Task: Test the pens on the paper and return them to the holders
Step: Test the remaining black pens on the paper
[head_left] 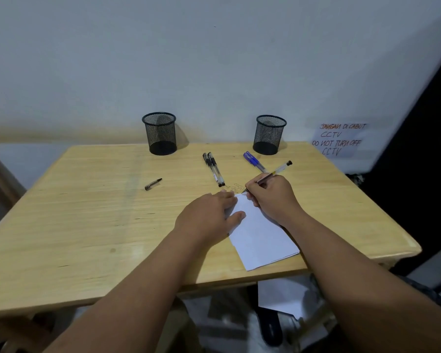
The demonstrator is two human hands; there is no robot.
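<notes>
My right hand grips a clear pen in writing pose, its tip at the far end of the white paper, where some scribbles show. My left hand lies flat on the paper's left edge, fingers spread. Two capped black pens lie side by side beyond the paper. A blue-capped pen lies to their right, partly behind my right hand. A loose pen cap rests on the table at the left. Two black mesh holders stand at the back, with no pens visible in them.
The wooden table stands against a pale wall. A handwritten CCTV notice hangs on the wall at the right. Papers and a dark object lie on the floor under the table's front edge.
</notes>
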